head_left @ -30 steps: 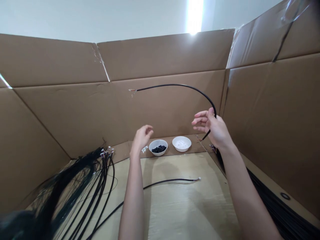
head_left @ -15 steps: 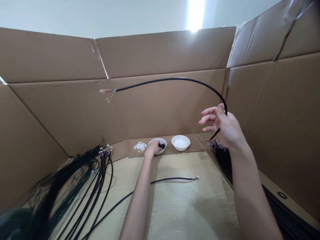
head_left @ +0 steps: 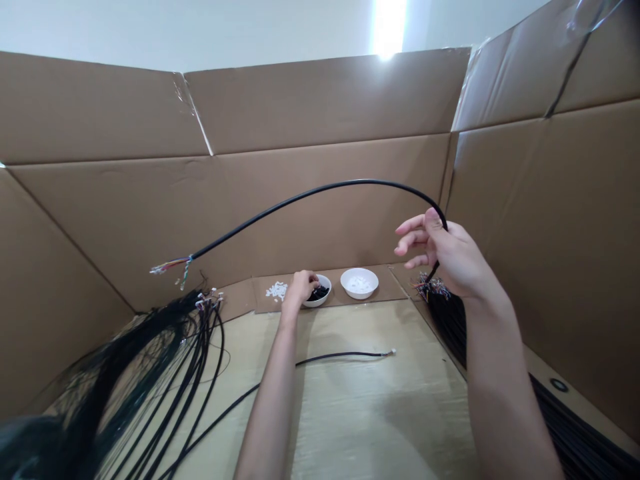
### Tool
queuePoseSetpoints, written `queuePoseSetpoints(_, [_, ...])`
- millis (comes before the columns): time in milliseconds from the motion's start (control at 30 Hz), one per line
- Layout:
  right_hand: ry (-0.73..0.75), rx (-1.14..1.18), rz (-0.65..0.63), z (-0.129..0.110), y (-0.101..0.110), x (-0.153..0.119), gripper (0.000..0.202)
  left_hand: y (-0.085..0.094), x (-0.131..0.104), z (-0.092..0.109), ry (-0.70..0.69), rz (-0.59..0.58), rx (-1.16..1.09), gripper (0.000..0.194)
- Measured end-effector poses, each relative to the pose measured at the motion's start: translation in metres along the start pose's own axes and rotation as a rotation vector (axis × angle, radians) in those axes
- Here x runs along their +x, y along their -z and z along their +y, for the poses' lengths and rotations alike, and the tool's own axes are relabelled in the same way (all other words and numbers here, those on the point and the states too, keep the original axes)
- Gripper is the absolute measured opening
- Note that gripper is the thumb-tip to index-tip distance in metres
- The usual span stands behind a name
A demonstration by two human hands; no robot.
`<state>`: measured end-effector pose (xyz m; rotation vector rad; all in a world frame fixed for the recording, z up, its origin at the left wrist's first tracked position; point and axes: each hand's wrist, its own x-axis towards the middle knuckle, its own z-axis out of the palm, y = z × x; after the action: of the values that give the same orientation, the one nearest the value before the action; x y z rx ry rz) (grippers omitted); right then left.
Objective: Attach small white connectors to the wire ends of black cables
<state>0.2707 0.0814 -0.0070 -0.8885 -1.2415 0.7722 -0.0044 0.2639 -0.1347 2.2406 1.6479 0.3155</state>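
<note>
My right hand (head_left: 450,257) pinches a black cable (head_left: 320,189) between thumb and palm side, its other fingers loosely spread. The cable arches leftward and ends in bare coloured wires (head_left: 173,265). My left hand (head_left: 301,287) is at the left rim of a white bowl (head_left: 325,301) holding small black pieces (head_left: 318,292); its fingers are closed, and what they hold is too small to make out. To the right stands a second white bowl (head_left: 359,293) with white pieces. Loose white pieces (head_left: 277,291) lie left of my left hand.
Another black cable (head_left: 345,354) with a white end lies across the table (head_left: 380,413). Bundles of black cables lie at the left (head_left: 200,360) and the right (head_left: 453,330). Cardboard walls (head_left: 320,100) enclose the table. A small black ring (head_left: 559,385) is at the right.
My left hand has risen slightly from the black pieces toward the bowl's left rim. The free end of the held cable has swung down and to the left.
</note>
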Motion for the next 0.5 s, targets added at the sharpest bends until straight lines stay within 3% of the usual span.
queuePoseSetpoints(167, [-0.018, -0.007, -0.008, -0.002, -0.004, -0.001, 0.06, 0.003, 0.001, -0.001, -0.008, 0.034, -0.005, 0.036])
queuePoseSetpoints(500, [-0.05, -0.013, -0.041, -0.003, -0.009, -0.001, 0.061, -0.026, 0.011, -0.002, -0.018, -0.089, 0.011, 0.035])
